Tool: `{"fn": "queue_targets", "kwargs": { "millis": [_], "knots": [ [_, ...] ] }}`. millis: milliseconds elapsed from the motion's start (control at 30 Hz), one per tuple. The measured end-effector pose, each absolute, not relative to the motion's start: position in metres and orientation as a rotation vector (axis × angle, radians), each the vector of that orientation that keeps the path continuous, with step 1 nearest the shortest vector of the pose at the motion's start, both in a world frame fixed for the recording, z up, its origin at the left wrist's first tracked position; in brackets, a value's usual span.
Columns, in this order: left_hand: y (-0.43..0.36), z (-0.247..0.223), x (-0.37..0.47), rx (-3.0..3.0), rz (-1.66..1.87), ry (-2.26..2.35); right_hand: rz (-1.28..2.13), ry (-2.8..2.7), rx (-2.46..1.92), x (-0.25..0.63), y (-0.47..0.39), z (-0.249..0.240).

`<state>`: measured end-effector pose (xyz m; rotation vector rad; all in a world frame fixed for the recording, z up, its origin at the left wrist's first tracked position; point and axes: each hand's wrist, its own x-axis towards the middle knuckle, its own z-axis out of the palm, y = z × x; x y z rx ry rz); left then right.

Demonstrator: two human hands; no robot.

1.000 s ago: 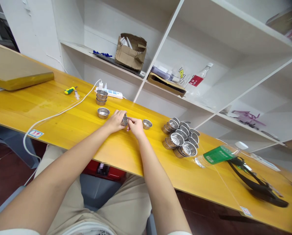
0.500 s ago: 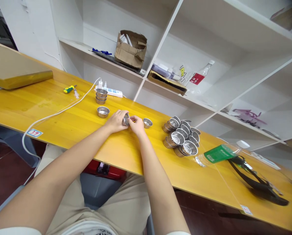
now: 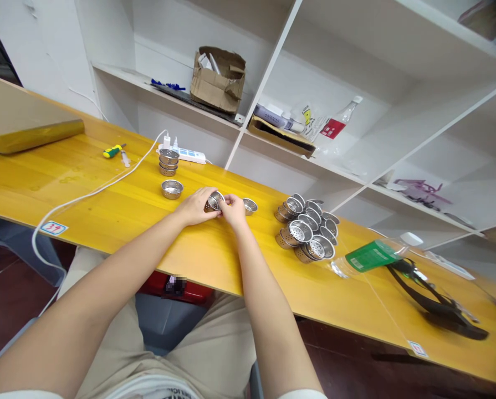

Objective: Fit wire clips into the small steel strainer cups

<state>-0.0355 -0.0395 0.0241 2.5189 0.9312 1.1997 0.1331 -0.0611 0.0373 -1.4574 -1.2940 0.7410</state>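
Note:
Both my hands are on one small perforated metal strainer cup (image 3: 213, 201), tilted with its mouth partly facing me. My left hand (image 3: 197, 207) wraps its left side with curled fingers. At its right edge my right hand (image 3: 233, 211) grips with thumb and fingertips; part of the cup is hidden by the fingers. Just beyond my right hand stands a single strainer cup (image 3: 250, 206). To the left of my hands sits another lone strainer cup (image 3: 172, 189), and behind it a short stack of strainer cups (image 3: 168, 162).
Several nested strainer cups (image 3: 308, 227) lie tilted in a cluster on the right. Farther right are a green-labelled bottle (image 3: 374, 255) and a black strap (image 3: 434, 307). A screwdriver (image 3: 113, 151), white cable (image 3: 90, 193) and power strip (image 3: 189, 155) are on the left of the yellow table (image 3: 202, 260).
The cup between my hands has turned so that more of its open mouth and inside shows. The whole view has shifted slightly. Both hands keep their hold.

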Motion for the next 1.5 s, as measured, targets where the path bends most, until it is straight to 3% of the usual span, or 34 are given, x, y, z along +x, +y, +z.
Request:
{"fn": "queue_targets", "kwargs": {
  "millis": [733,900,1100,1333,1500],
  "knots": [
    [-0.041,0.032,-0.038,2.552,1.323,0.982,0.808,-0.991,-1.502,0.147,-0.057,0.048],
    [-0.035,0.042,-0.053,2.504,1.473,1.25,0.5,-0.709,-1.575,0.196,-0.048,0.047],
    [-0.026,0.044,-0.072,2.212,1.448,1.841,0.57,-0.55,-1.621,0.22,-0.045,0.034],
    [-0.011,0.026,-0.079,2.096,1.116,2.013,-0.008,-0.835,-1.966,0.201,-0.064,0.052],
    [-0.012,0.018,-0.069,2.244,0.995,1.869,0.003,-1.443,-2.007,0.16,-0.073,0.055]
  ]
}}
